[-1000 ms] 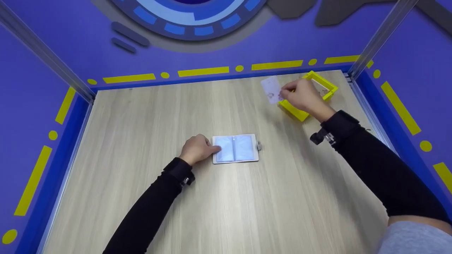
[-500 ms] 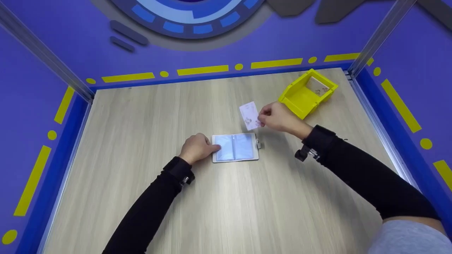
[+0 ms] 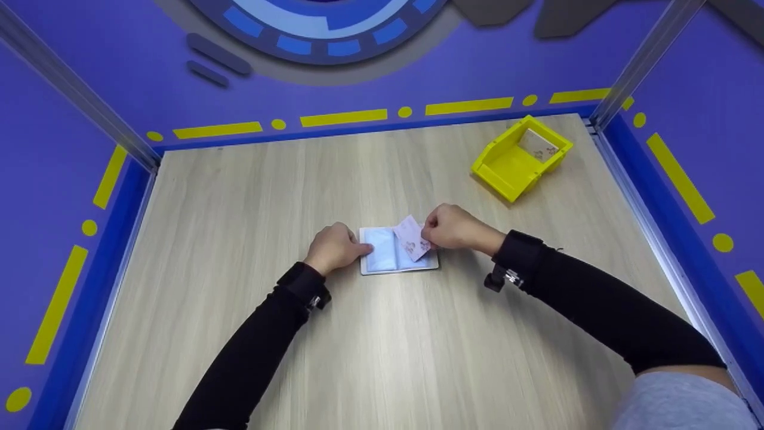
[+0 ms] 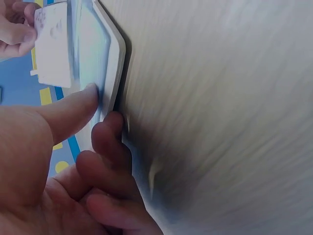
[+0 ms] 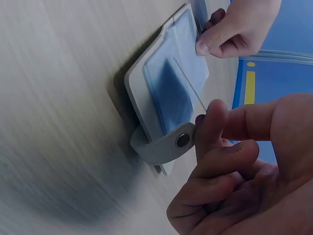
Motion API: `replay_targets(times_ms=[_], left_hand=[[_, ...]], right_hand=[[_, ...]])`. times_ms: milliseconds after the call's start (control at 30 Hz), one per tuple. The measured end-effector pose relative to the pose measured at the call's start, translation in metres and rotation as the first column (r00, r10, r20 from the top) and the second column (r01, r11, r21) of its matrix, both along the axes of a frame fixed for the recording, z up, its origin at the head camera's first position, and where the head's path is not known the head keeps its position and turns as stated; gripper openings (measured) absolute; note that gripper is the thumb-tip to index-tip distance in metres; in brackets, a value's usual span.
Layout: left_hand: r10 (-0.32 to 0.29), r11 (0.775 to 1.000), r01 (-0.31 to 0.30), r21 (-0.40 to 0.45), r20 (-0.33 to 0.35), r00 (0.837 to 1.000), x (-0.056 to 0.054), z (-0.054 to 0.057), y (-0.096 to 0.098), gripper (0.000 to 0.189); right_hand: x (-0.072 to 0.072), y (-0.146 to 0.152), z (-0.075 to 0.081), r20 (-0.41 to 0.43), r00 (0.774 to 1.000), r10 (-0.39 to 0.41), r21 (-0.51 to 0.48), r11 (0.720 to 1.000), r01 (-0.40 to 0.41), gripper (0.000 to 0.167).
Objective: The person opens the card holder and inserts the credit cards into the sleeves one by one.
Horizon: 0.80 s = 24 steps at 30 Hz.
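A small white card album (image 3: 382,263) lies open on the table, its clear bluish sleeves (image 5: 166,83) facing up. My left hand (image 3: 335,248) pinches the album's left edge, thumb on the sleeve and curled fingers at the rim, as the left wrist view shows. Between thumb and index finger, my right hand (image 3: 456,228) holds a pinkish printed card (image 3: 410,239) by its right side. That card hangs tilted over the right-hand sleeve; in the right wrist view it appears edge-on, slightly above the sleeve. A strap with a metal snap (image 5: 182,141) sticks out from the album's right side.
A yellow bin (image 3: 507,164) stands at the back right of the table, with printed cards (image 3: 537,145) leaning inside its far end. Blue panels (image 3: 358,95) with yellow marks border the wood-grain table (image 3: 268,197) at the back and sides.
My right hand has carried the card from beside the yellow bin, left and toward me, to above the album's right sleeve. My left hand has stayed at the album's left edge.
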State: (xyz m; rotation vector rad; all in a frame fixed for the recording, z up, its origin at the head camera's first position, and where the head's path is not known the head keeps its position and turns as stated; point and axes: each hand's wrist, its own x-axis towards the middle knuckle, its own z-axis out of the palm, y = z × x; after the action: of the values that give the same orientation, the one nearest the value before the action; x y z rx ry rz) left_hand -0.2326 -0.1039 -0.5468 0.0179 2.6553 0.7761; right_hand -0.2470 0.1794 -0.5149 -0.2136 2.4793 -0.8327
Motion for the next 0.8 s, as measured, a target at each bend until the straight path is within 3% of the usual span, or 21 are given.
replay_targets(times_ms=[433,800], left_hand=[[-0.024,1.0,0.024,-0.005,-0.016,1.0,0.0,0.0017,0.0012,0.046],[-0.026,1.0,0.026,-0.005,-0.033,0.999,0.0015,0.0016,0.0011,0.044]], right_hand=[[0.0012,-0.003,-0.0081,0.017,1.0,-0.009,0.046,0.999,0.009,0.034],[0.0027,-0.0078,-0.0098,0.016,1.0,-0.012,0.066,0.998,0.011,0.033]])
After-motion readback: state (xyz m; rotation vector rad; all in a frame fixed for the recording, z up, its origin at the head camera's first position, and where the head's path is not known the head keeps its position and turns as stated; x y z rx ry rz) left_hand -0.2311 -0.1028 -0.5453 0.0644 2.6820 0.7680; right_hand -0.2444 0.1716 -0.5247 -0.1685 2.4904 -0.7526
